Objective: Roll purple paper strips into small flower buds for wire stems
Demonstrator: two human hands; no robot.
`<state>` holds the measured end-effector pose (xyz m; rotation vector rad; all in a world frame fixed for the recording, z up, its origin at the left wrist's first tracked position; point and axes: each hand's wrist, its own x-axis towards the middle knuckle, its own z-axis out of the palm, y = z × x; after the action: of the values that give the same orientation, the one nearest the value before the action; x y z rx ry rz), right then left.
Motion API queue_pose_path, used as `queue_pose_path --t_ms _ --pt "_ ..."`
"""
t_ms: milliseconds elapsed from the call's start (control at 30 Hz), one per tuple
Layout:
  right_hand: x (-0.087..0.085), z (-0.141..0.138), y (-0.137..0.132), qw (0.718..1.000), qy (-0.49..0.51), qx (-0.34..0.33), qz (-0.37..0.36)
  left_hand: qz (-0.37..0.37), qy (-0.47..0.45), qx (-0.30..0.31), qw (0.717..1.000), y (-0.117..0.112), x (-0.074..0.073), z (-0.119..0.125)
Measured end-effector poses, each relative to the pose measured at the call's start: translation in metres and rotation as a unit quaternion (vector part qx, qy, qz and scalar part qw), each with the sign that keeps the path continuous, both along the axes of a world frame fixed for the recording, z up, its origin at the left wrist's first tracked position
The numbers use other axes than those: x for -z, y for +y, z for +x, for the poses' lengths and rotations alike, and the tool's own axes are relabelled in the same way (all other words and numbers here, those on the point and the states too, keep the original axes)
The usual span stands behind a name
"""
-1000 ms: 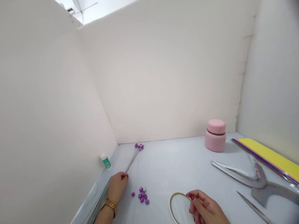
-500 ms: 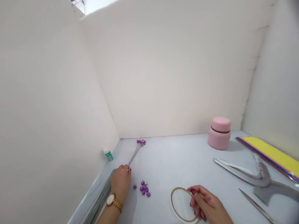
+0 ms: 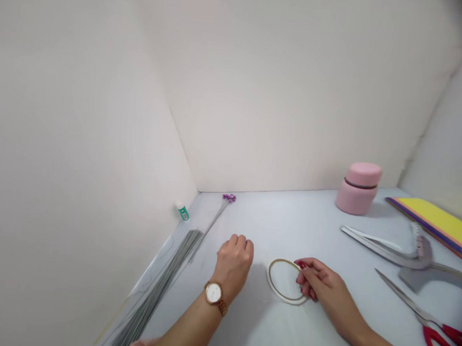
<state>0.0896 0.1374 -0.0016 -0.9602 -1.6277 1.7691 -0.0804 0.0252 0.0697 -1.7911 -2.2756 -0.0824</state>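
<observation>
My left hand (image 3: 234, 261), with a gold watch on the wrist, is knuckles-up on the grey table (image 3: 291, 220). Its fingers curl down over the spot where small purple beads lay, and the beads are hidden under it. My right hand (image 3: 318, 286) rests just right of it, red-nailed fingertips pinching the rim of a thin flat tape ring (image 3: 281, 294) that lies on the table. A thin wire stem tipped with purple beads (image 3: 229, 197) lies toward the back corner, left of and beyond my left hand.
A bundle of grey wires (image 3: 166, 285) runs along the left wall, with a small green-and-white bottle (image 3: 182, 212) behind it. At the back right stands a pink jar (image 3: 358, 188). Coloured paper sheets (image 3: 438, 224), silver strips (image 3: 404, 256) and red-handled scissors (image 3: 438, 330) lie at the right. White walls enclose three sides.
My left hand let go of the wire stem's end near the left wall and moved right, onto the loose purple beads. The view tilted down. My right hand stayed on the tape ring.
</observation>
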Motion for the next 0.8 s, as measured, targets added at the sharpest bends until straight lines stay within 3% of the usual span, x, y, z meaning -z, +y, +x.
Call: queue_pose_path --t_ms 233,367,500,633,800 --pt "-0.001 0.001 0.001 0.999 0.011 0.025 0.021 0.039 -0.095 0.004 0.995 -0.006 0.021 0.013" --pt "0.001 0.001 0.004 0.998 0.013 0.042 0.036 0.077 -0.200 0.011 0.977 -0.013 0.039 0.034" --pt "0.003 0.004 0.005 0.996 0.002 0.036 0.081 0.093 -0.275 0.024 0.957 -0.021 0.048 0.056" --pt "-0.002 0.012 0.001 0.984 -0.017 -0.007 0.180 0.101 -0.309 0.007 0.945 -0.027 0.050 0.061" --pt "-0.012 0.022 -0.014 0.933 -0.038 -0.136 0.331 0.108 -0.319 0.008 0.942 -0.027 0.055 0.060"
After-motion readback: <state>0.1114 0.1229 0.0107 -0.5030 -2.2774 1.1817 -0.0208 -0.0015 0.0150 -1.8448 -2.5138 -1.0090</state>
